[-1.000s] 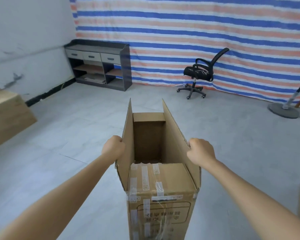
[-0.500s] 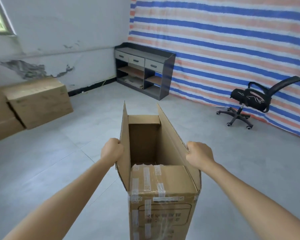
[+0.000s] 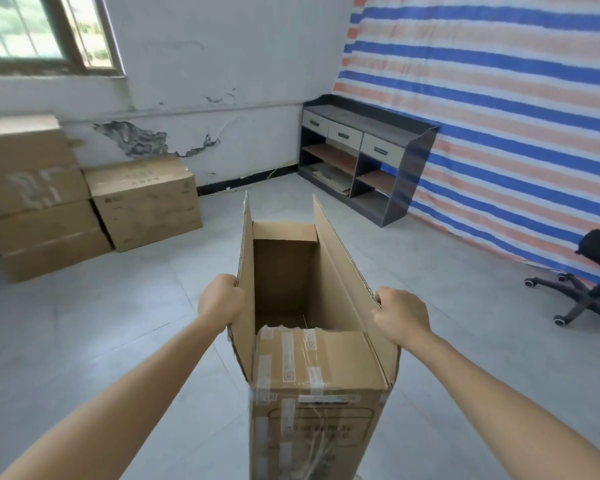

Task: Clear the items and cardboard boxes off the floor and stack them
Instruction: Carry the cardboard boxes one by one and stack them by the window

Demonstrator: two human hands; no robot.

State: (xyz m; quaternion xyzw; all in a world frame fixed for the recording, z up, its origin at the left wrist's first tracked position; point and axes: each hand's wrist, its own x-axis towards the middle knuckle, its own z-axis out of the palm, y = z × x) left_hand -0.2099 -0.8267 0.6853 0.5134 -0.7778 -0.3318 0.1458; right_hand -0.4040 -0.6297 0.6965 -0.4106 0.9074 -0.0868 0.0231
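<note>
I hold an open, empty cardboard box [image 3: 317, 368] out in front of me, above the grey floor. Its two long flaps stand upright and its near end flap carries strips of clear tape. My left hand [image 3: 221, 301] is shut on the left flap. My right hand [image 3: 400, 315] is shut on the right flap. Against the left wall stands a pile of closed cardboard boxes [image 3: 32, 199], with one lower box [image 3: 146, 202] beside it on the floor.
A dark cabinet [image 3: 364, 157] with three drawers and open shelves stands in the far corner, against a blue, white and orange striped tarp. A black office chair [image 3: 589, 289] is at the right edge. A barred window [image 3: 45, 29] is high on the left wall.
My view has swung to the left: the stacked boxes and the window have come into sight, and the cabinet and chair have slid right. Both hands keep their hold on the box.
</note>
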